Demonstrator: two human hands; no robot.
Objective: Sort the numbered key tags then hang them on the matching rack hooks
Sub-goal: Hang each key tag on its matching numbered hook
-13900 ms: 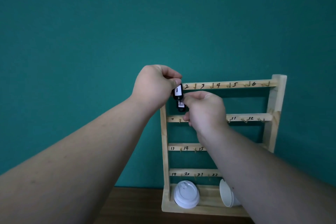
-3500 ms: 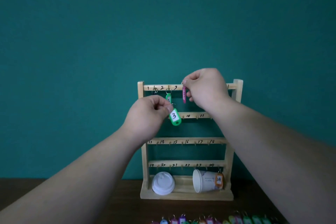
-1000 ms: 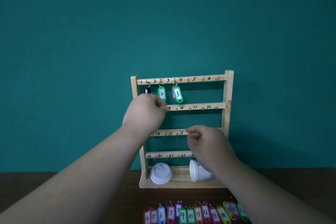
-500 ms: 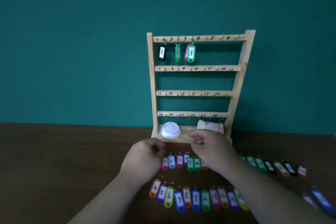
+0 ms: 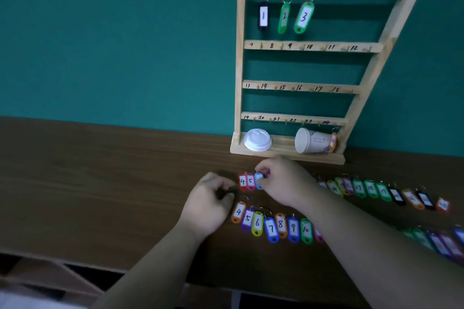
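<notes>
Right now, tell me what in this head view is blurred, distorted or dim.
Head view: dim overall; wide-angle distortion slants the rack so its right post leans outward; tags at the far right of both rows are smeared and their numbers unreadable; tags 4 to 10 near the hands read clearly; the rack's hook numbers stay legible.

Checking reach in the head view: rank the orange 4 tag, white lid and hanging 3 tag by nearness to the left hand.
From the left hand:
1. Orange 4 tag, just right, on the table.
2. White lid, on the rack's base.
3. Hanging 3 tag, top rail.
</notes>
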